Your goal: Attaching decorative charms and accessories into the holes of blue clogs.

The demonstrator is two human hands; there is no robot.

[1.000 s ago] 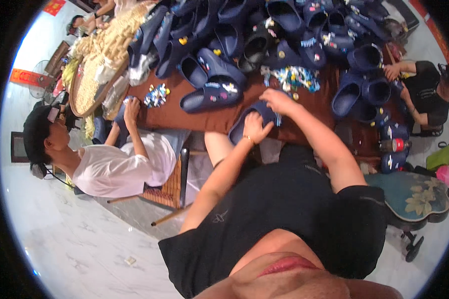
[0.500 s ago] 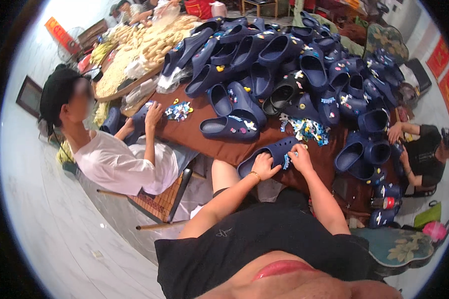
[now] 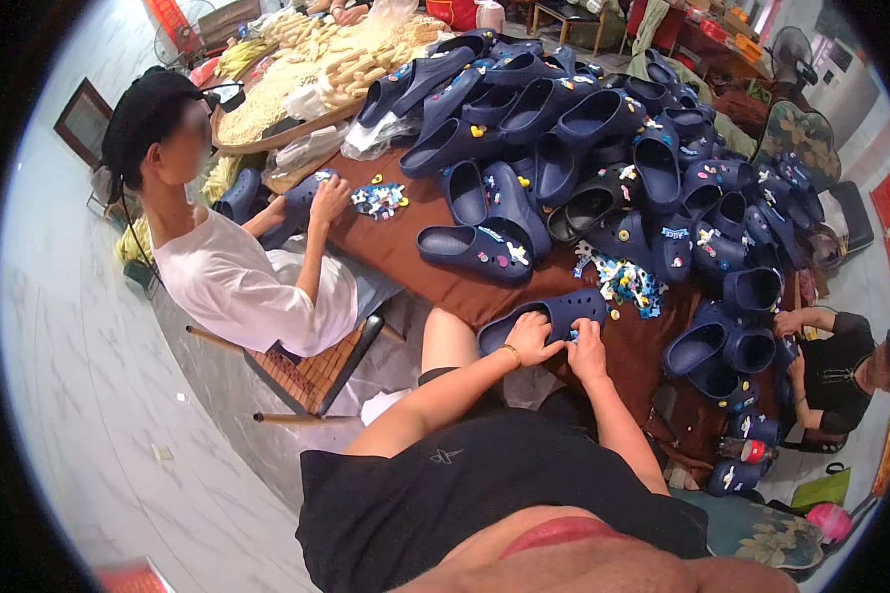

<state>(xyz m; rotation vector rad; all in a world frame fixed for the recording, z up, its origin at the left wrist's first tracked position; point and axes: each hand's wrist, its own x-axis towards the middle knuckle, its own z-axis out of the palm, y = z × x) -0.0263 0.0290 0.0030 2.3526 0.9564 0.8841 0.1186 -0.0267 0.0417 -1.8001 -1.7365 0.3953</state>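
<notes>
Right hand (image 3: 587, 351) has drawn in from the far side of the toe to its near side since a second ago; whole scene also sits lower in view, head evidently tipped up. Dark blue clog (image 3: 576, 306) straight ahead of the wearer, at the near edge of the brown-covered worktop (image 3: 405, 257). Left hand (image 3: 531, 341) lies bent over the clog's foot hole, grip closed around it, fingertips hidden, thumb stretched toward the other hand. Right grip looks pinched nearly together, a small blue piece (image 3: 574, 336) peeping out at the fingertips; exact hold partly covered. Long axis runs roughly 8 to 2 o'clock, holed toe toward 2, heel toward 8, sole seemingly down. Pile of small charms (image 3: 628, 285) just beyond the toe, between 1 and 2 o'clock; decorated clog (image 3: 475, 253) near, at 10 to 11; big heap of clogs (image 3: 583, 119) at 12. Risks, my judgement: a loosened pinch could drop the blue piece into the lap or onto the floor; a slack left hold could let the clog twist under thumb pressure or slide off the edge.
</notes>
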